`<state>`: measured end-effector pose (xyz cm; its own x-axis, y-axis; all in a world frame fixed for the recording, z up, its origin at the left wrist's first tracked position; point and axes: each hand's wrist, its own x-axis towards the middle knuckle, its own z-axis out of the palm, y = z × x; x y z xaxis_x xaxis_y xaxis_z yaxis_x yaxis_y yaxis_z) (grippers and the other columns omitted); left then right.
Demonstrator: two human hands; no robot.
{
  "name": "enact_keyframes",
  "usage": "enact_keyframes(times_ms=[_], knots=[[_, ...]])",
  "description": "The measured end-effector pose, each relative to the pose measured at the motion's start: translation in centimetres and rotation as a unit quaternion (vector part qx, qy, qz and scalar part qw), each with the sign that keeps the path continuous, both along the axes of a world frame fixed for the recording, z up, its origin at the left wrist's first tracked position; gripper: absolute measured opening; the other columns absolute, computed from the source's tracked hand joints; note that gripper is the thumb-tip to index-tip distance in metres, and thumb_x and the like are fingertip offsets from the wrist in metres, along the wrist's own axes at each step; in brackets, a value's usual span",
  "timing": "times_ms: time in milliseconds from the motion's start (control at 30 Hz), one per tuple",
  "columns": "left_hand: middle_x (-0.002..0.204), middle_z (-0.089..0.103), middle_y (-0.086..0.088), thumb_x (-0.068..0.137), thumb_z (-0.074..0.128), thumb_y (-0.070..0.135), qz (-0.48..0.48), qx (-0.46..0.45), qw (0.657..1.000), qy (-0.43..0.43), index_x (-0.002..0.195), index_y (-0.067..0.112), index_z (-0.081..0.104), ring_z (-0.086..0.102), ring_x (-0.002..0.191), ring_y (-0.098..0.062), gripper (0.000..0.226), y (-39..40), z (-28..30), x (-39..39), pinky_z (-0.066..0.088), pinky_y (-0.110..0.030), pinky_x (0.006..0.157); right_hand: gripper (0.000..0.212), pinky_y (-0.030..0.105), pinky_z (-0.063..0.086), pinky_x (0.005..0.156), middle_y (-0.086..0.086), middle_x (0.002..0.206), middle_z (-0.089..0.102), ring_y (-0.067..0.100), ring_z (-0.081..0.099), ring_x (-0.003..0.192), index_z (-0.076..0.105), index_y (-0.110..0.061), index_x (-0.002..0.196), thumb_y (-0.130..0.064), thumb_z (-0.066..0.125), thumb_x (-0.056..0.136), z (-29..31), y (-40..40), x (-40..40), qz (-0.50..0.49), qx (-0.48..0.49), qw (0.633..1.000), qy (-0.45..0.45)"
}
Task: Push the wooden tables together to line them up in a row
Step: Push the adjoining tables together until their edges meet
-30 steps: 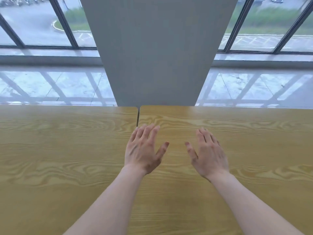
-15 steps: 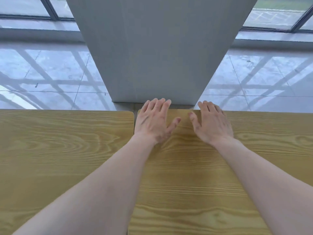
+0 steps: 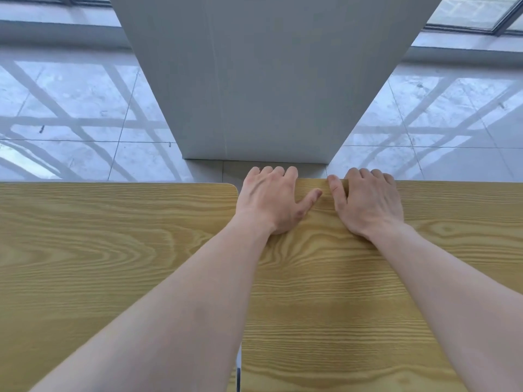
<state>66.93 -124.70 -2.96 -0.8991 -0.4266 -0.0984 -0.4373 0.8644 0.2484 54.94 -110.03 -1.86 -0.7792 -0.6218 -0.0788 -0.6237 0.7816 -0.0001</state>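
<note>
Two light wooden tables stand side by side with a narrow gap between them. The left table (image 3: 107,250) fills the left half of the view; the right table (image 3: 325,301) fills the right. Both of my hands lie on the right table at its far edge. My left hand (image 3: 271,199) sits near that table's far left corner, fingers curled over the edge. My right hand (image 3: 368,202) grips the same far edge a little to the right, fingertips hidden behind the rim. The right table's far edge lies slightly farther away than the left table's.
A wide grey pillar (image 3: 263,80) rises straight ahead, its base close behind the tables' far edges. Glossy tiled floor (image 3: 85,123) spreads on both sides of it. Window frames (image 3: 467,24) run along the top.
Both hands slid forward from the middle of the right table to its far edge, and the fingers curled over it. My head leaned forward and down, so the pillar looks nearer.
</note>
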Motion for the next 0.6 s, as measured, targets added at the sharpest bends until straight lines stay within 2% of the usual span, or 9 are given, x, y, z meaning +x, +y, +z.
enact_keyframes(times_ms=[267,467,600], knots=[[0.101,0.062,-0.001,0.096,0.023,0.074,-0.011,0.0,1.0,0.011,0.099,0.023,0.045,0.055,0.099,-0.025,0.056,0.0,-0.3,0.4,0.033,-0.04,0.09,0.06,0.048,0.037,0.096,0.016,0.095,0.065,0.038,0.055,0.096,0.059,-0.006,0.095,-0.052,0.022,0.103,0.0,-0.2,0.6,-0.005,0.019,1.0,0.011],[0.098,0.063,-0.003,0.101,0.017,0.066,-0.021,-0.042,0.999,0.004,0.092,0.022,0.039,0.038,0.086,-0.025,0.05,-0.1,0.1,0.8,0.023,-0.04,0.082,0.061,0.048,0.037,0.096,0.017,0.095,0.066,0.038,0.056,0.096,0.061,-0.005,0.096,-0.052,0.022,0.103,0.0,-0.7,1.2,-0.009,0.028,0.999,0.014],[0.096,0.062,-0.002,0.1,0.017,0.066,-0.022,-0.04,0.999,-0.001,0.091,0.022,0.04,0.039,0.086,-0.025,0.05,-0.2,0.1,0.6,0.024,-0.039,0.082,0.063,0.048,0.038,0.096,0.017,0.094,0.067,0.039,0.056,0.095,0.062,-0.005,0.094,-0.052,0.022,0.103,-0.3,-0.6,1.2,-0.014,0.022,0.999,0.02]])
